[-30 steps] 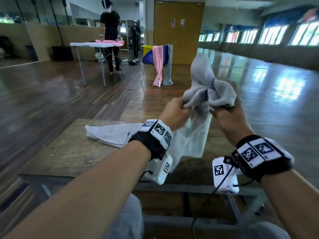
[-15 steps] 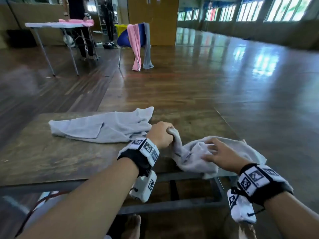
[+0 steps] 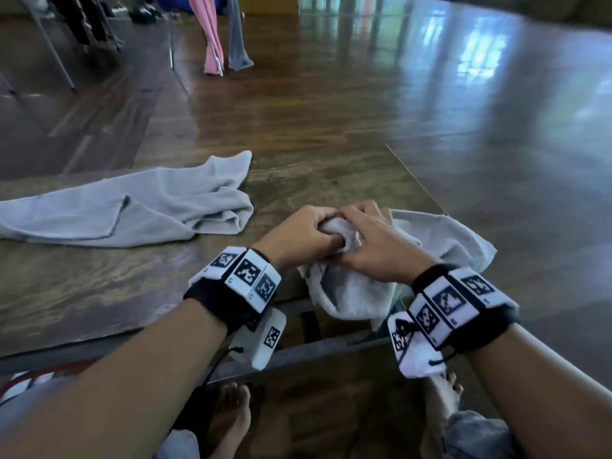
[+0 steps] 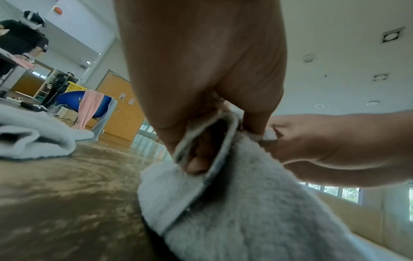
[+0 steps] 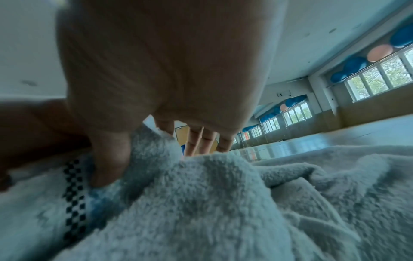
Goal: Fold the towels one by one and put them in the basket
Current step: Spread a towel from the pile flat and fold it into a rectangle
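My left hand (image 3: 299, 235) and right hand (image 3: 371, 250) both pinching one bunched towel (image 3: 351, 293) at the table (image 3: 99, 293) edge, another towel (image 3: 132, 207) lying apart

Pale grey towel (image 5: 223, 203) — black checkered stripe, brown table (image 3: 99, 293), pink cloth (image 3: 212, 44)

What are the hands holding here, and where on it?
Both the left hand and right hand grip the bunched white towel at its hemmed edge.
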